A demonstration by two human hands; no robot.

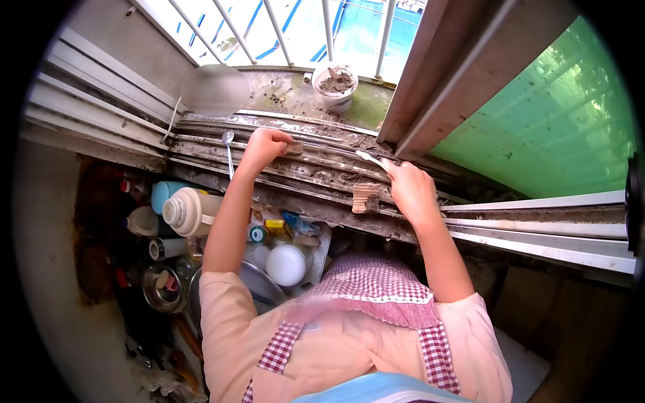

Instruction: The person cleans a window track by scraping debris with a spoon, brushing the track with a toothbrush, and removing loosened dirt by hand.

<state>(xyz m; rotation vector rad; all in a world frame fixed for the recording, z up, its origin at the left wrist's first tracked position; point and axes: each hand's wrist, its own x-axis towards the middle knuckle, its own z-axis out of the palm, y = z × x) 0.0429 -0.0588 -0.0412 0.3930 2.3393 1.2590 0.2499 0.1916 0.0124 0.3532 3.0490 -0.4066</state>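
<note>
On the tracks point(322, 162) — right hand point(410, 190), white tool point(371, 159)

Passage along window track point(322, 156) between left hand point(264, 149) and white tool point(369, 158) in right hand point(411, 189). Corrugated piece point(365, 198) obstructs near edge; spoon point(230, 149) crosses left stretch. Beyond: tub point(334, 94), white bars point(327, 30). Upright frame point(463, 74) blocks right; bottles crowd near left.

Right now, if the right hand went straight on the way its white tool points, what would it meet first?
Probably the grimy window track, just beyond the tip of the white tool in the right hand; height above it is hard to judge from one view.
</note>
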